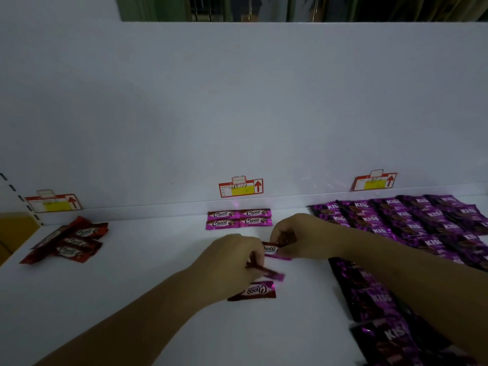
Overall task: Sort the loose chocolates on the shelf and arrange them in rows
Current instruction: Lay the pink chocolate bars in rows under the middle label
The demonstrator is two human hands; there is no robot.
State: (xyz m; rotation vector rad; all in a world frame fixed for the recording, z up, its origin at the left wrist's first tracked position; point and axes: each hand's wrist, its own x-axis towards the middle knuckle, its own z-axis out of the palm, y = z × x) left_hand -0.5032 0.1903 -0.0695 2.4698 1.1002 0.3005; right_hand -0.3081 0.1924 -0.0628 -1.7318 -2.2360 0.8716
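Over the white shelf (158,260), the right hand (298,235) has a narrow grip on a pink foil-wrapped Choco bar (270,249). The left hand (232,260) pinches a second pink bar (272,273) (blurred), probably to square both up for the block of four pink Choco bars (239,219) behind. A loose Choco bar (253,290) lies nearer.

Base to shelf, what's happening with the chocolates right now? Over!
Left hand grips a pink Choco pack, right hand pinches a second Choco pack. Four Choco packs rowed at the back, one loose Choco pack near. Nothing blocking.

White shelf (132,273) bears red Choco packs (71,241), pink Choco packs (239,219), purple KISS packs (412,220).
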